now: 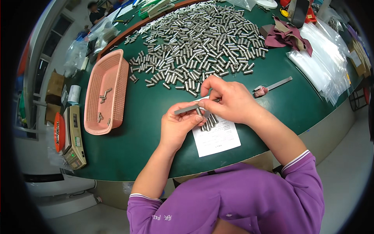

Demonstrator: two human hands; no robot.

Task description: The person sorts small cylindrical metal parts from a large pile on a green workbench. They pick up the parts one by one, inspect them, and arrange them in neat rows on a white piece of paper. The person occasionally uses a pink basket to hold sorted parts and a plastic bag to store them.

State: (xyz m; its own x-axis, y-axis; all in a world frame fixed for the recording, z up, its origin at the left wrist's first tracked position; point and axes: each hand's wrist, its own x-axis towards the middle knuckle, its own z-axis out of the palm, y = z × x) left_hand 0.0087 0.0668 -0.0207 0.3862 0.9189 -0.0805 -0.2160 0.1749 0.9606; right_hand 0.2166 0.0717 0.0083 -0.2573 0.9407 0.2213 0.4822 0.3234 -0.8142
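Metal pin [199,112], the one between the hands, stood just right of the frame's centre, and from my remote seat I saw its long axis run nearly up and down the frame, near the right end of a flat metal strip [185,110] that sloped gently up toward the right. It lay at the thumb tip of the left hand [175,126] and to the lower left of the right hand [233,99]; the left was nearer. That hand was closed on the strip, fingers behind and thumb in front, its forearm slanting up from the lower edge. The right hand angled in from the lower right, forefinger arched, thumb at the strip's right end; I could not tell whether it gripped anything. More pins [210,123] showed beneath, over the paper [217,144], their support unclear to me.
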